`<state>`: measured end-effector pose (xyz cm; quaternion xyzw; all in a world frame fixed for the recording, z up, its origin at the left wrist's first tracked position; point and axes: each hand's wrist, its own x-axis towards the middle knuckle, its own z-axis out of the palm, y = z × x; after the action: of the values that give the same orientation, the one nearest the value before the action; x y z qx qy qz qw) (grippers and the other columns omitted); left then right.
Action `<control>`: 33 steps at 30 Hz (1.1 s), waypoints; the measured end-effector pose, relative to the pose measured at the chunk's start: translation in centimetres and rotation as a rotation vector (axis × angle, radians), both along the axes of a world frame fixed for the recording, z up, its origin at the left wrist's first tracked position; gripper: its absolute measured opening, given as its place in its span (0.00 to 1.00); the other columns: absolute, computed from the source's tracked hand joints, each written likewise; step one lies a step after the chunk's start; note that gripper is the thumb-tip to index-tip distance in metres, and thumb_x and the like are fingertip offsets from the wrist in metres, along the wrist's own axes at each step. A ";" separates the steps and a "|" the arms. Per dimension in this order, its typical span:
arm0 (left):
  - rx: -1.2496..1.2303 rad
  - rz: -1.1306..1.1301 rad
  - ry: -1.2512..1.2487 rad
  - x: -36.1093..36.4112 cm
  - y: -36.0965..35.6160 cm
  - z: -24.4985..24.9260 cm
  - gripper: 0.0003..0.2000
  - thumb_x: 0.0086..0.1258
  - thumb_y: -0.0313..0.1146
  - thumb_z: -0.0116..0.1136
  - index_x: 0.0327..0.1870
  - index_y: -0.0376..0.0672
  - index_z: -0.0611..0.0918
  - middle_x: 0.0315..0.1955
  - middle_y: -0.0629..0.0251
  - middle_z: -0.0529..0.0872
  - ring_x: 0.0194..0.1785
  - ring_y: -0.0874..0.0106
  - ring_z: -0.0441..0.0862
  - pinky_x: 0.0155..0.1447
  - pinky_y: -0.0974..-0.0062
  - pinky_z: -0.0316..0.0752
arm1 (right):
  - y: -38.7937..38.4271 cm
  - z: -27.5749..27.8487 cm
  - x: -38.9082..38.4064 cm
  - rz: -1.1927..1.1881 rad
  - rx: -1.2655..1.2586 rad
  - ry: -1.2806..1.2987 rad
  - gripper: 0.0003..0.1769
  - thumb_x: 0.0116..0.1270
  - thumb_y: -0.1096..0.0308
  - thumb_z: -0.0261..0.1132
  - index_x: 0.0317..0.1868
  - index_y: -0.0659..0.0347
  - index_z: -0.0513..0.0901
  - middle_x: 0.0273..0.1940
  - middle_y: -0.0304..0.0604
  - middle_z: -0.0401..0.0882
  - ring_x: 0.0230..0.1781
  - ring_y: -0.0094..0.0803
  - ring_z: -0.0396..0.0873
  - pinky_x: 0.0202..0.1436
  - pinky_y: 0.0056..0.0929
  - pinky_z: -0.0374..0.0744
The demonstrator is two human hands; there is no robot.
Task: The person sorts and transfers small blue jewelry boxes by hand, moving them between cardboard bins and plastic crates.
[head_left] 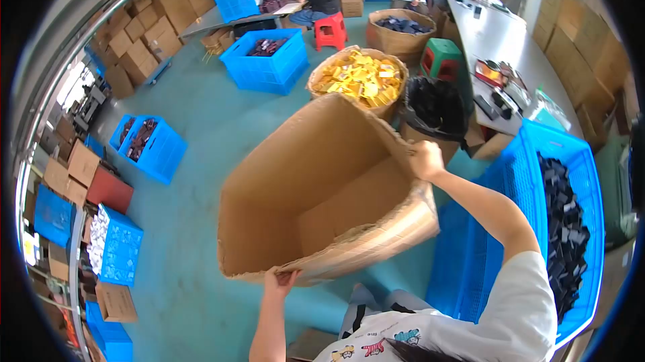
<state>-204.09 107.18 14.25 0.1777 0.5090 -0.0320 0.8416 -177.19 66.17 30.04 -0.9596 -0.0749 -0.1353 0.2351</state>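
Observation:
A large open cardboard box (349, 190) with ragged edges is tilted in front of me, its bare inside facing up toward the camera. My left hand (282, 280) grips the near edge at the lower left, fingers curled over the rim. Around the right-hand rim, my right hand (425, 160) is closed on the cardboard. Nothing shows inside the box. Its underside is hidden.
Beyond the box stands a round carton of yellow pieces (359, 78), beside a bin with a black bag (435, 106). Stacked blue crates (521, 180) hold dark pieces at my right. A blue crate (265, 63) and red stool (330, 31) are farther off; people sit at tables.

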 end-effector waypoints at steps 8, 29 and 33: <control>-0.014 -0.180 -0.203 17.1 3.2 7.2 0.18 0.62 0.30 0.48 0.46 0.22 0.71 0.48 0.39 0.74 0.54 0.45 0.73 0.55 0.59 0.78 | 2.2 13.4 6.2 -0.017 0.227 -0.105 0.04 0.47 0.77 0.60 0.21 0.69 0.74 0.15 0.51 0.63 0.14 0.22 0.65 0.20 0.29 0.66; 0.050 -0.791 -0.648 85.8 22.1 18.5 0.15 0.57 0.34 0.54 0.40 0.32 0.74 0.39 0.42 0.77 0.43 0.54 0.79 0.52 0.60 0.79 | 17.6 20.9 35.3 -0.477 0.303 -0.515 0.13 0.64 0.75 0.57 0.48 0.70 0.79 0.41 0.36 0.81 0.41 0.20 0.74 0.49 0.19 0.71; -0.093 -0.914 -0.671 96.4 21.7 19.2 0.14 0.57 0.31 0.52 0.38 0.29 0.72 0.39 0.40 0.77 0.42 0.51 0.79 0.52 0.58 0.79 | 20.8 23.2 37.5 -0.675 0.276 -0.511 0.12 0.64 0.74 0.58 0.46 0.69 0.81 0.41 0.36 0.81 0.41 0.21 0.74 0.48 0.20 0.71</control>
<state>-107.69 128.87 33.45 0.3433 0.0831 -0.3572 0.8647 -139.74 86.96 53.29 -0.8256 0.2057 -0.4461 0.2776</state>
